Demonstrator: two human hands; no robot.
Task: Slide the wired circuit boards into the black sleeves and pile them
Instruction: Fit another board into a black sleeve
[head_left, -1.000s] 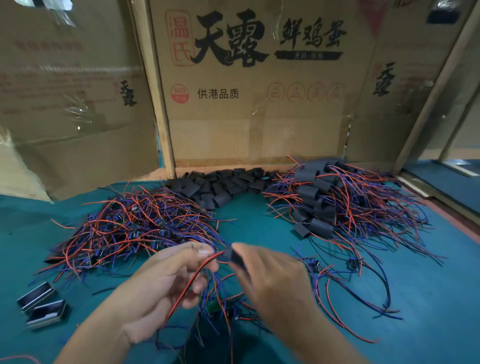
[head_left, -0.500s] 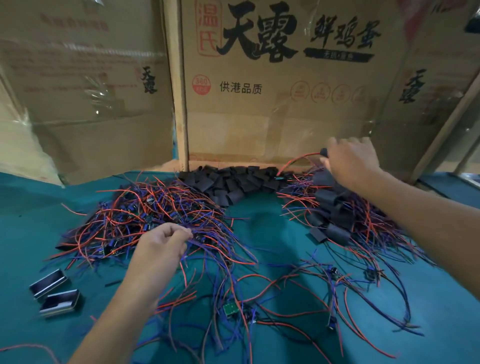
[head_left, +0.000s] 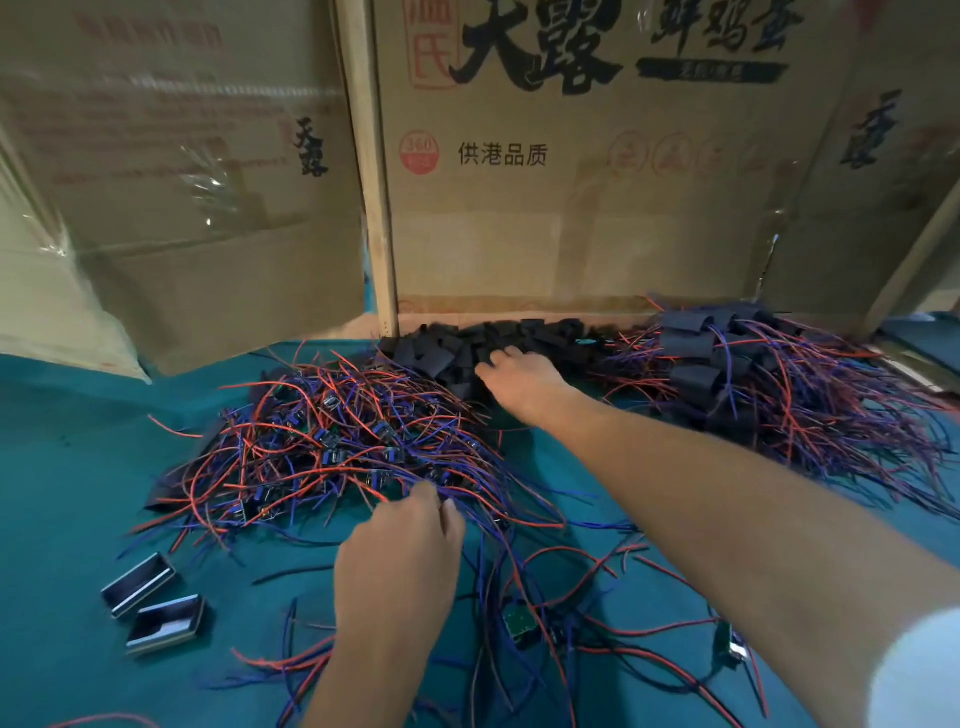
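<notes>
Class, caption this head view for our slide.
Right hand reaches the empty black sleeves; left hand picks at wired boards.

Right hand (head_left: 522, 382) fingertips hidden among black sleeves (head_left: 457, 348)

The table (head_left: 78, 493) is covered in soft, matt green cloth. The black sleeves (head_left: 457, 348) look dull and a bit rubbery, the red and blue wires (head_left: 322, 447) have smooth plastic coats, and the two small cases (head_left: 156, 608) have shiny metal edges. Behind them stand rough brown cardboard boxes (head_left: 571, 234) with glossy clear tape (head_left: 208, 187), and a bare wooden post (head_left: 371, 197).
</notes>
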